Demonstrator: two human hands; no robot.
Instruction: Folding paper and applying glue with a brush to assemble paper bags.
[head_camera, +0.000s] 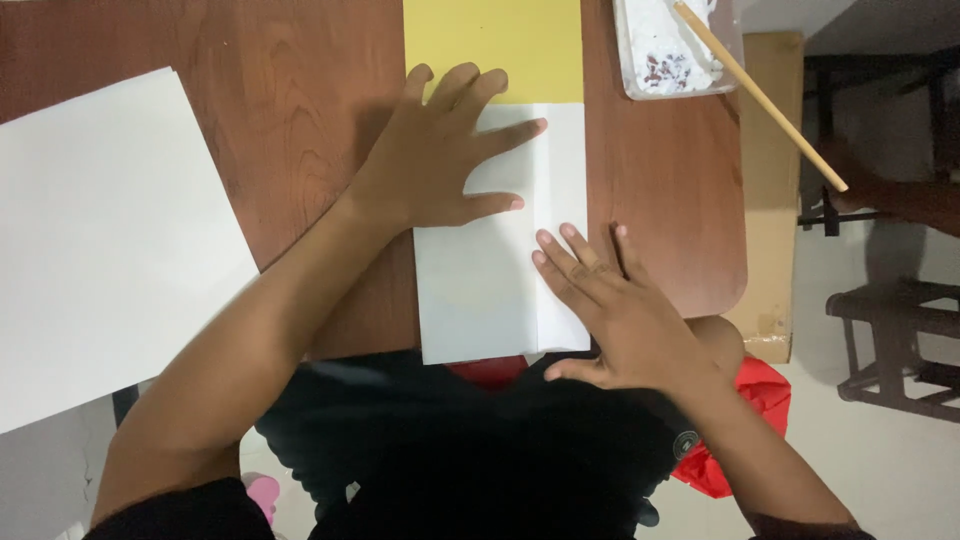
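Pressing: white paper sheet (480, 290) flat on the brown wooden worktop (290, 120), at its near edge and just in front of the body.
Fold: long flap turned over from the right side, its edge running lengthwise down the sheet, right of the middle.
Left hand (440, 160): palm down on the upper part of the sheet, fingers (510, 130) spread wide, gripping nothing, only pinning the paper; fingertips reaching up toward the yellow sheet.
Right hand (620, 310): lying flat on the lower right of the sheet, fingers (560, 265) held loosely together and stretched out over the folded flap and its edge, closed on nothing.
Step in hand: by the look of it, flattening and sharpening a lengthwise fold, one hand anchoring, the other on the flap.
Next move, as a judgement: calls for steady downward pressure along the whole flap edge with the sheet kept from sliding.
Yellow sheet (495, 45): beyond the white one, touching or slightly under its far edge.
Large white sheet (100, 240): far left, partly overhanging the worktop, well apart from both hands.
Clear tray (665, 55): far right corner, white paste with reddish bits inside.
Wooden stick (760, 95): leaning out of the tray past the worktop edge.
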